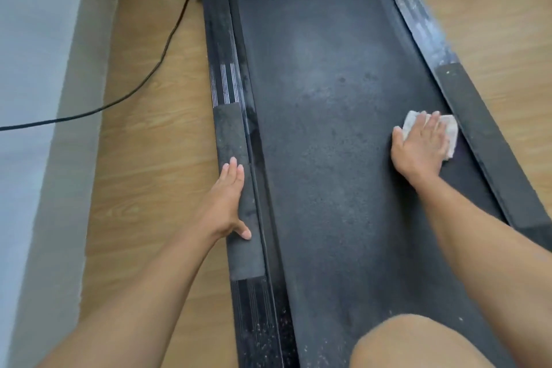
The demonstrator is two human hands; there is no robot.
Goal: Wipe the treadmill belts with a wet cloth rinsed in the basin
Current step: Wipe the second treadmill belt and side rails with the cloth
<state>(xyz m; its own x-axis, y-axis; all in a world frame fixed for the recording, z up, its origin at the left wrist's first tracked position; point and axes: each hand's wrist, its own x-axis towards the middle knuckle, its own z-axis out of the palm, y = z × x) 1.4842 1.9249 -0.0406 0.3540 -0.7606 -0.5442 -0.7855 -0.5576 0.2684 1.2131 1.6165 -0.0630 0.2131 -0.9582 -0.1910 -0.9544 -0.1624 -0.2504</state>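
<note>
Cloth is pressed onto the belt, whose long axis recedes forward, by the flat-fingered right grip; left grip is laid flat on the side rail.

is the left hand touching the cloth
Apart. The head view shows the left hand resting on the treadmill's left side rail, while the cloth lies across the belt under the right hand.

Black cable trails over wood floor beside grey wall.

A home room or small gym corner is suggested by a treadmill set on wood-look flooring beside a plain pale wall, with a black power cable trailed across the floor
</note>
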